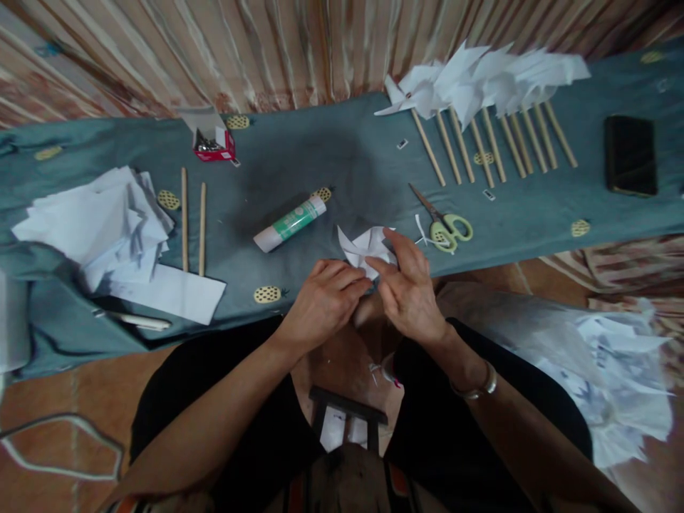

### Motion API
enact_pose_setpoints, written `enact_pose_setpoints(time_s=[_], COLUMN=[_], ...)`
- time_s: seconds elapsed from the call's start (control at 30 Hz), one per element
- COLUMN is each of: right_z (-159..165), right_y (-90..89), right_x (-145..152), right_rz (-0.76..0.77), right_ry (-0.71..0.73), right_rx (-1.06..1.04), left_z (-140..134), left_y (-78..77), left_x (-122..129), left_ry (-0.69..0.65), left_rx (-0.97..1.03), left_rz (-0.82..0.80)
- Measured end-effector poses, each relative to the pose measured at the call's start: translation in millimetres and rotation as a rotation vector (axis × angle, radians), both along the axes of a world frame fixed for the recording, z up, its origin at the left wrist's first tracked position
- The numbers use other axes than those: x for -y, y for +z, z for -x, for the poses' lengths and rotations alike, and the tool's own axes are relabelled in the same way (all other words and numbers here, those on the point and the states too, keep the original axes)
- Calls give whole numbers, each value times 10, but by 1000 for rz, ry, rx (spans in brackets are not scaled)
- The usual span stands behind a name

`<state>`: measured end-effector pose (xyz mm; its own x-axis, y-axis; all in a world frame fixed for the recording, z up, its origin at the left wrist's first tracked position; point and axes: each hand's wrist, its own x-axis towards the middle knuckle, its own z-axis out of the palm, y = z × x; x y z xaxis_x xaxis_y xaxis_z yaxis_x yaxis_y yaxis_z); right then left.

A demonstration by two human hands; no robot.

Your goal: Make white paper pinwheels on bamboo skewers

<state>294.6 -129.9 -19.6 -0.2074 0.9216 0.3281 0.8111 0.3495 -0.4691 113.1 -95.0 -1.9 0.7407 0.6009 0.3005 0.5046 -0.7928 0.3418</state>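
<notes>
A white paper pinwheel [368, 246] with curled blades is at the table's front edge, between my two hands. My left hand [330, 296] has its fingers bent together at the pinwheel's near left side. On the right, my right hand [409, 285] pinches the paper with thumb and forefinger near its middle and right blade. A glue stick [291, 223] with a green label lies beyond my left hand. To the right of the pinwheel rest green-handled scissors [446, 221], beside thin paper scraps [422, 231].
Finished pinwheels [481, 82] on wooden sticks lie in a row at the back right, near a dark phone [631, 155]. At left are stacked paper sheets [101, 221], two loose sticks [184, 217] and a red box [214, 146] of small metal pieces.
</notes>
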Motion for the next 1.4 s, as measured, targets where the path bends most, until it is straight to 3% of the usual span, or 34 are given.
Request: enact_pose_setpoints(time_s=[0.47,0.77,1.13,1.4], right_z=[91,-77,62,0], right_y=[-54,38,-21,49], right_x=[-38,-74,-68,-65], right_rz=[-43,-83,38,56], right_ry=[-10,-55,-28,-79], right_rx=[111,-4,182,6], left_z=[-6,-16,-33,-42], left_y=[6,-37,-76,-58], left_x=[-1,-10,-12,-32], left_ry=[-14,-3,13,12], left_rx=[-44,-38,-41,-25], left_rz=[-22,-46,-46,34])
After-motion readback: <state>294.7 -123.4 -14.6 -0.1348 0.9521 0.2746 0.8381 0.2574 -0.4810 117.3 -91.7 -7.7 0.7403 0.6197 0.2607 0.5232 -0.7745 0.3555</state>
